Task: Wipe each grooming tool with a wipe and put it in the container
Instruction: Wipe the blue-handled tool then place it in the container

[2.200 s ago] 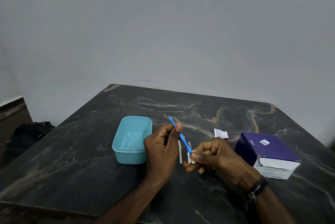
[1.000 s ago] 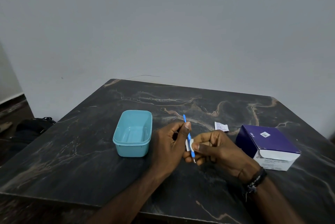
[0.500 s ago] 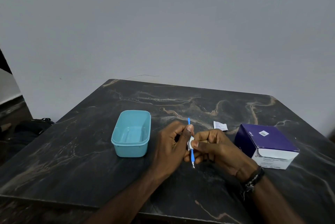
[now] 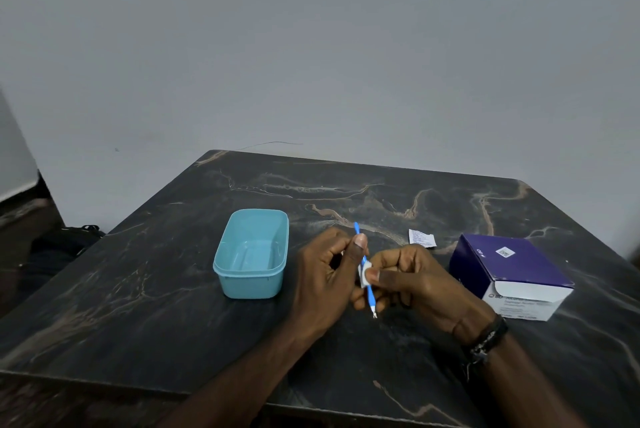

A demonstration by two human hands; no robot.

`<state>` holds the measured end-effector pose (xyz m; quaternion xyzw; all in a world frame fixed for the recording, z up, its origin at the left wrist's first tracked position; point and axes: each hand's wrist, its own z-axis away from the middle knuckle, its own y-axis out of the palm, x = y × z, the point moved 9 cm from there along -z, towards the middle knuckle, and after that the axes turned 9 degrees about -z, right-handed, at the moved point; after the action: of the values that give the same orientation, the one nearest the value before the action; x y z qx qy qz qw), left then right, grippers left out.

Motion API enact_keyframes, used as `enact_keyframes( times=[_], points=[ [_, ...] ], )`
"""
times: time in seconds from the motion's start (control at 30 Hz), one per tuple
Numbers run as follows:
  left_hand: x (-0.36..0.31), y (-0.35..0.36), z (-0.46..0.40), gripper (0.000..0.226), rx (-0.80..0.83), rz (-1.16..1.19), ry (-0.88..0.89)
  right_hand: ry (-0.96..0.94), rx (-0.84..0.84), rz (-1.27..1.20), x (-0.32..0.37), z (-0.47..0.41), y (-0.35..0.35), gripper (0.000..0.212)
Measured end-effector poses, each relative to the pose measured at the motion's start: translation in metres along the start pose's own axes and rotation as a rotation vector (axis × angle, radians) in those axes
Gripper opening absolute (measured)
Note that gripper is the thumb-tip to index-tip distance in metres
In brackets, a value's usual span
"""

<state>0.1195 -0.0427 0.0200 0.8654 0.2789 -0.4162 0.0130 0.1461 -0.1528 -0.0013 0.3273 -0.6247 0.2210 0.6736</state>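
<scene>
My left hand (image 4: 325, 275) pinches a thin blue grooming tool (image 4: 370, 292) near its upper end, holding it almost upright over the table. A small metal tip shows at its lower end. My right hand (image 4: 415, 285) pinches a small white wipe (image 4: 365, 273) folded around the tool's middle. A light blue plastic container (image 4: 251, 254) stands open to the left of my hands, and nothing shows inside it.
A purple and white box (image 4: 512, 275) lies to the right of my hands on the dark marble table (image 4: 138, 289). A torn white wipe sachet (image 4: 420, 238) lies behind my right hand. A dark bag (image 4: 69, 237) sits on the floor at the left.
The blue tool has turned from leaning left to nearly upright and slid lower through the wipe, its metal tip now showing below my hands. Both hands have kept their hold.
</scene>
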Motion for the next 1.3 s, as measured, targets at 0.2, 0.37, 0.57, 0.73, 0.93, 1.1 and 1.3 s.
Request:
enact_keyframes(
  times=[0.2, 0.37, 0.57, 0.73, 0.93, 1.1, 1.3],
  points=[
    [-0.006, -0.002, 0.001, 0.035, -0.024, -0.014, 0.043, 0.001, 0.038, -0.016, -0.001, -0.001, 0.001, 0.023],
    [-0.005, -0.01, 0.0, 0.032, -0.089, -0.047, 0.036, 0.086, 0.175, 0.006, -0.008, 0.004, 0.012, 0.016],
    [-0.003, 0.0, 0.002, 0.032, 0.001, -0.023, 0.029, -0.019, -0.011, -0.007, -0.002, -0.001, -0.004, 0.015],
    [-0.005, 0.001, 0.001, 0.03, 0.029, 0.048, 0.001, -0.114, -0.1, -0.07, 0.008, -0.002, -0.009, 0.015],
    [-0.003, 0.003, 0.003, 0.011, 0.042, 0.057, -0.084, -0.29, -0.287, -0.185, 0.02, 0.0, -0.037, 0.027],
    [0.008, 0.003, 0.007, 0.018, 0.039, -0.002, -0.158, -0.314, -0.353, -0.112, 0.023, 0.002, -0.039, 0.055],
    [0.006, 0.017, 0.01, 0.01, 0.19, 0.01, -0.159, -0.3, -0.322, -0.128, 0.022, 0.001, -0.036, 0.029]
  ],
)
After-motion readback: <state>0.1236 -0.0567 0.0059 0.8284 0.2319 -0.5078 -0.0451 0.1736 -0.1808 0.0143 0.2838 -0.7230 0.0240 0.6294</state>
